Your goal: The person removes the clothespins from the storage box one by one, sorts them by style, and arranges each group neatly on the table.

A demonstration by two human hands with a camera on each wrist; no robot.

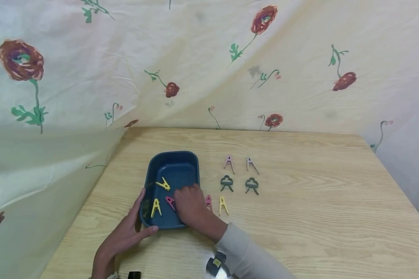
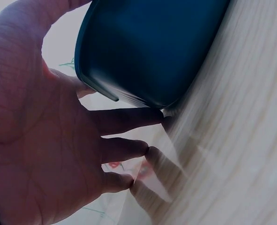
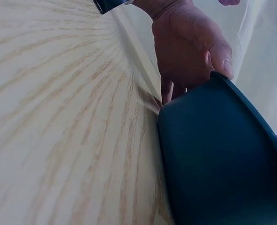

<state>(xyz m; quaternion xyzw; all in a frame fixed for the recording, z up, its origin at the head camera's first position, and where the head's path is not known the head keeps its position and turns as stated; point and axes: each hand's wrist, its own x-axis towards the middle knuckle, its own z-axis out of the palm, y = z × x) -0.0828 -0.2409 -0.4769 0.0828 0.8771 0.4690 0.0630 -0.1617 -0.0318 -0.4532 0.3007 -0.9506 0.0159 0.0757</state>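
Note:
A dark blue plastic tub (image 1: 177,157) stands on the table. My left hand (image 1: 120,238) holds its near left corner, thumb on the near rim and fingers along the left side; the left wrist view shows the other fingers spread towards the table. My right hand (image 1: 190,203) is down inside the tub at its right side, knuckles up. Its fingertips are hidden, so whatever they hold does not show. Beside it in the tub lies a pink clothespin (image 1: 170,202), with a yellow clothespin (image 1: 156,207) and another yellow clothespin (image 1: 165,184) to its left.
Right of the tub lie a pink clothespin (image 1: 208,202) and a yellow clothespin (image 1: 223,205). Farther back are two dark green clips (image 1: 227,183), a light pink clothespin (image 1: 229,164) and a pale clothespin (image 1: 252,165). A flowered cloth (image 1: 202,50) hangs behind the wooden table (image 1: 321,193).

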